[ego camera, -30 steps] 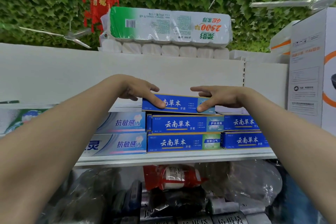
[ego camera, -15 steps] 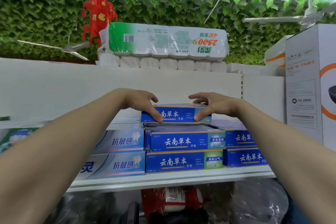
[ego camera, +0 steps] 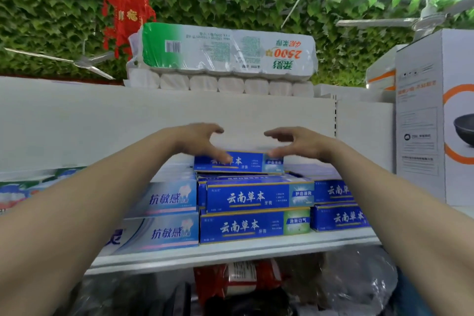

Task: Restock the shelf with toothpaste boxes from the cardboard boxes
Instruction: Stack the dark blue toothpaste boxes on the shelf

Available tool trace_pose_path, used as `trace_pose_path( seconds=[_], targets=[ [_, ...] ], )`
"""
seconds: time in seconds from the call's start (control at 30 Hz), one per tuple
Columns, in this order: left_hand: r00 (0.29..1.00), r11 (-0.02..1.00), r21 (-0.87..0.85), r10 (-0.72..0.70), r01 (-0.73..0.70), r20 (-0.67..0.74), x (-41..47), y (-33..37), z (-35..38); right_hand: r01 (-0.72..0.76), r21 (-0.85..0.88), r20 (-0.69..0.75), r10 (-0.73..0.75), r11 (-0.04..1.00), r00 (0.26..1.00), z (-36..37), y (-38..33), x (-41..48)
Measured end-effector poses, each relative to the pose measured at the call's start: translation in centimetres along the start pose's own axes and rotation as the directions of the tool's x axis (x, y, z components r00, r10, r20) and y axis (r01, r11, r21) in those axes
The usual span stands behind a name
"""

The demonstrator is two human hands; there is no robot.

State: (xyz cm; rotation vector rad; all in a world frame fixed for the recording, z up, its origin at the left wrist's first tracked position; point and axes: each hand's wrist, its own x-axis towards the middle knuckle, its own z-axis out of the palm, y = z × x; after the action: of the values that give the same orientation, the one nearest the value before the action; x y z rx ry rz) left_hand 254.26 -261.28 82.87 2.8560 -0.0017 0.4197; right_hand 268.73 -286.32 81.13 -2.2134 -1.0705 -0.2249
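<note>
**Top box perched on the stack, both hands loosening**

Below my left forearm the pale toothpaste boxes (ego camera: 166,200) lie two high on the shelf (ego camera: 230,251); my left hand (ego camera: 202,141) is spread, fingers arched up clear of anything, with only the thumb resting on the front face of the top box (ego camera: 246,163); I read that hand as open and not gripping

The top box is between my two hands, lying flat on the blue stack (ego camera: 256,200) directly under them; it looks set further back than the boxes beneath, though motion blur keeps me from judging how squarely it sits

My right hand (ego camera: 295,142) mirrors the left: fingers lifted and loosely curved, thumb against the box's right end, holding nothing; under my right wrist a shorter blue pile (ego camera: 336,213) stands just beside the stack, and beyond that hand is a tall white carton (ego camera: 420,115); the cardboard supply boxes are out of view

My worry is the withdrawal; if one thumb drags more than the other, the box could swivel and slide off the stack's front or tip onto the lower pile at the right; the stack itself has a slightly ragged front, so an uneven push may shift the layer below too; I would ease both thumbs off together
</note>
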Motion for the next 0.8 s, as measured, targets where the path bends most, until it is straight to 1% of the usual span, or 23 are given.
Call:
trace_pose_path(
  seconds=[0.07, 0.1, 0.23, 0.33, 0.47, 0.6, 0.7, 0.8],
  targets=[
    [0.993, 0.997, -0.023, 0.077, -0.079, -0.090, -1.4, 1.8, 0.0, 0.063, 0.046, -0.072, -0.060, 0.997, 0.996, -0.4, -0.6, -1.8],
    [0.990, 0.994, -0.023, 0.101, -0.103, -0.095, -2.0, 2.6, 0.1, 0.084, 0.066, -0.091, -0.078, 0.994, 0.993, -0.4, -0.9, -2.7],
    [0.994, 0.994, 0.015, 0.107, -0.107, -0.011, -3.6, 5.1, 1.1, 0.120, 0.119, -0.083, -0.110, 0.986, 0.990, -0.1, -2.1, -6.5],
    [0.994, 0.993, 0.057, 0.105, -0.107, 0.030, -4.2, 5.9, 2.2, 0.114, 0.094, -0.083, -0.106, 0.989, 0.991, 0.4, -2.0, -8.4],
    [0.994, 0.996, 0.074, 0.043, -0.051, 0.105, -4.8, 6.0, 3.6, 0.051, 0.096, -0.109, -0.041, 0.994, 0.993, 1.4, -1.3, -9.7],
    [0.995, 0.997, 0.081, -0.019, 0.010, 0.100, -4.8, 5.6, 4.5, 0.011, 0.098, -0.126, 0.002, 0.995, 0.992, 2.1, -0.4, -10.0],
    [0.993, 0.999, 0.016, -0.041, 0.040, 0.108, -4.7, 5.4, 4.4, 0.005, 0.059, -0.149, 0.004, 0.998, 0.989, 2.6, -0.1, -9.8],
    [0.989, 0.997, -0.044, -0.058, 0.065, 0.134, -4.8, 5.3, 4.0, 0.038, 0.040, -0.180, -0.031, 0.998, 0.983, 3.2, 0.1, -9.4]
  ],
)
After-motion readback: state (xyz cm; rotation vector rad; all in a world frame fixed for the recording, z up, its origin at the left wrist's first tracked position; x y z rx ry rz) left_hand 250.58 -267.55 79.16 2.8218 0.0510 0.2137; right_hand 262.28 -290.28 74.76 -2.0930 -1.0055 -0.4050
